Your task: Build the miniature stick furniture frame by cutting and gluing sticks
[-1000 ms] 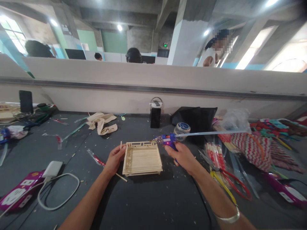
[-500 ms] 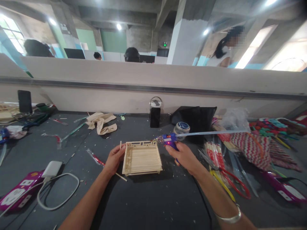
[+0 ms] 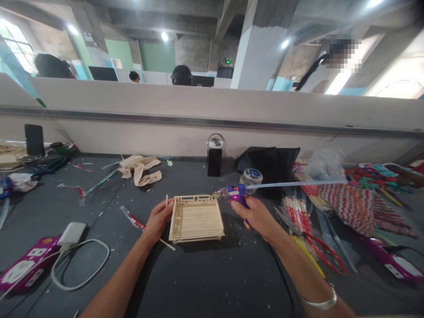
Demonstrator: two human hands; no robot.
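Note:
A small tray-like frame of pale wooden sticks stands in front of me, with a low lattice railing along its far side. My left hand is closed on its left edge, and a short stick rises upright by the fingertips. In my right hand is a blue glue gun with a lit red light and a long clear glue stick out of its back. The gun's speckled nozzle points left, close to the frame's far right corner; whether it touches cannot be made out.
Behind the gun stands a round jar, and a phone leans upright further back. Red-handled scissors and packed sticks lie at right. A purple power strip with a white charger is at left. A low partition closes the back.
My right hand and the glue gun have shifted slightly right, away from the frame's corner. My left hand and the frame have stayed put. A person beyond the partition moved right.

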